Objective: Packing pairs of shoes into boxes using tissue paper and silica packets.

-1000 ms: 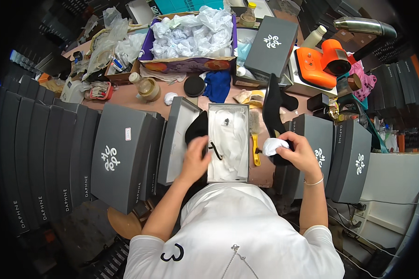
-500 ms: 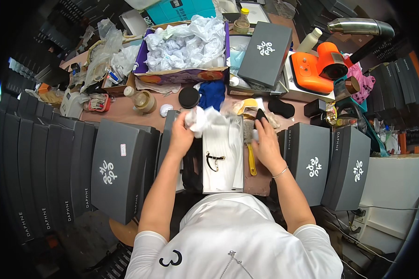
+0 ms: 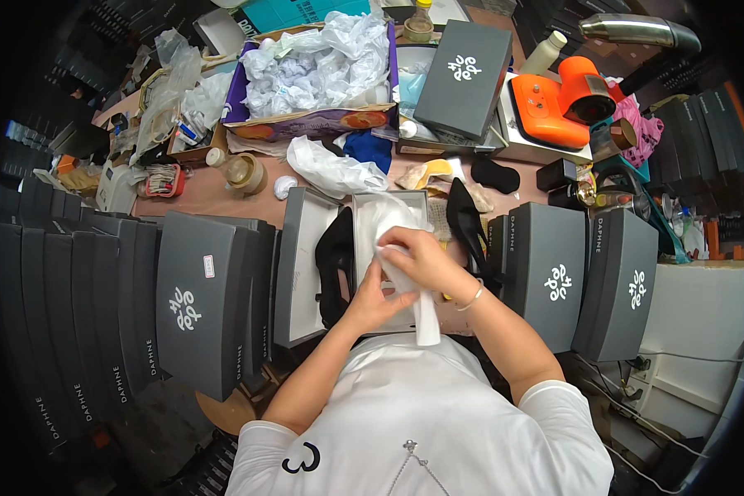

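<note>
Above the open box (image 3: 420, 197), pinched white paper (image 3: 426, 321) in the right hand (image 3: 422, 259); laid the left hand (image 3: 375, 302) against it, too overlapped to tell its grip. Saw one black shoe (image 3: 333, 264) just left of the box, a second shoe (image 3: 466, 218) just right. Likely risked tearing the paper by tugging unevenly, or scuffing the black shoe with the nearby left forearm (image 3: 317, 360).

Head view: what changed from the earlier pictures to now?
The left hand let go of the crumpled white paper, now beyond the open box; the right hand left the right-hand black shoe. Both came together at white tissue over the box. The orange device stayed put.
</note>
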The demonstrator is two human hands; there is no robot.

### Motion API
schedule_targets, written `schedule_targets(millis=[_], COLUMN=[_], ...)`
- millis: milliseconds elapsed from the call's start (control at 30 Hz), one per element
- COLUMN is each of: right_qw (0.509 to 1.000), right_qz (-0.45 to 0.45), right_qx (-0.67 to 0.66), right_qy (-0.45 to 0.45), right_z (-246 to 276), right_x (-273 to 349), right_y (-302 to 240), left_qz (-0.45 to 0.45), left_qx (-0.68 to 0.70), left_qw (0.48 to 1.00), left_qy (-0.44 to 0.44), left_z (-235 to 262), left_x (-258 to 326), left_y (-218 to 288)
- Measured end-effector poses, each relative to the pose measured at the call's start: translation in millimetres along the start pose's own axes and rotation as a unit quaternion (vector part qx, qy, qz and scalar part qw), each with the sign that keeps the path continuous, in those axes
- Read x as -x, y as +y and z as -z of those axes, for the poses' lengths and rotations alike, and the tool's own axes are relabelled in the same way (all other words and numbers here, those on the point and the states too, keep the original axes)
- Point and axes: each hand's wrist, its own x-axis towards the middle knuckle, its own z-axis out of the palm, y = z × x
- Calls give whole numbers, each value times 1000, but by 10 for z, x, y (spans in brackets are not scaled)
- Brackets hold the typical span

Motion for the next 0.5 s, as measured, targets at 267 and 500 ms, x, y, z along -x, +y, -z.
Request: schedule_targets(millis=[267, 500], right_qw=[998, 884], right_qz=[-27, -45], right_qx=[33, 443], right_qy=[52, -145], right_z=[442, -1048], right_x=[138, 587], right_y=[199, 919], left_qz=[-104, -172], left_qx=[86, 64], left_qw=[935, 897], left_qy=[327, 402], left_z=[902, 992], left_x=[332, 532], left_y=[303, 456])
